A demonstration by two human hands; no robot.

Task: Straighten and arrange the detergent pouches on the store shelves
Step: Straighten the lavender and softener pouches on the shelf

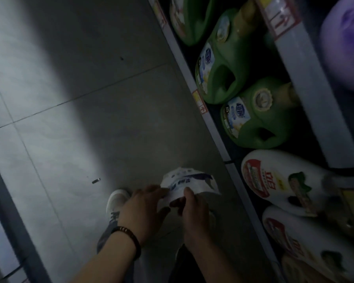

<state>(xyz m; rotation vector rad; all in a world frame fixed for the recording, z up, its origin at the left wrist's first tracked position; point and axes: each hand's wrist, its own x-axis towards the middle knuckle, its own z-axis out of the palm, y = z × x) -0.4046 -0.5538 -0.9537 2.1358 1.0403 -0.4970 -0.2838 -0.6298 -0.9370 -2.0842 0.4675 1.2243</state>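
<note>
Down in a dim aisle, I held a crumpled white pouch [189,181] with blue print in both hands. It hung clear of the grey tiled floor [70,119], just left of the bottom shelf [194,78] and not on it. The fingers [151,190] of my left hand [145,209] were curled on the pouch's near left edge. My right hand [194,213] pinched the near edge too, thumb on top and the other fingers folded beneath. The pouch's far end bulged away from me. A dark bead bracelet [129,240] circled my left wrist. Beside that hand, a pale shoe [117,201] stood on the tiles. On the shelf, three green jugs [219,64] stood in a row. Two white jugs [274,180] with red labels sat nearer me, the first of them right of the pouch and apart from it. Price tags [199,103] were stuck along the shelf's front rail. Higher up, a purple pack [345,43] showed at the right edge.
</note>
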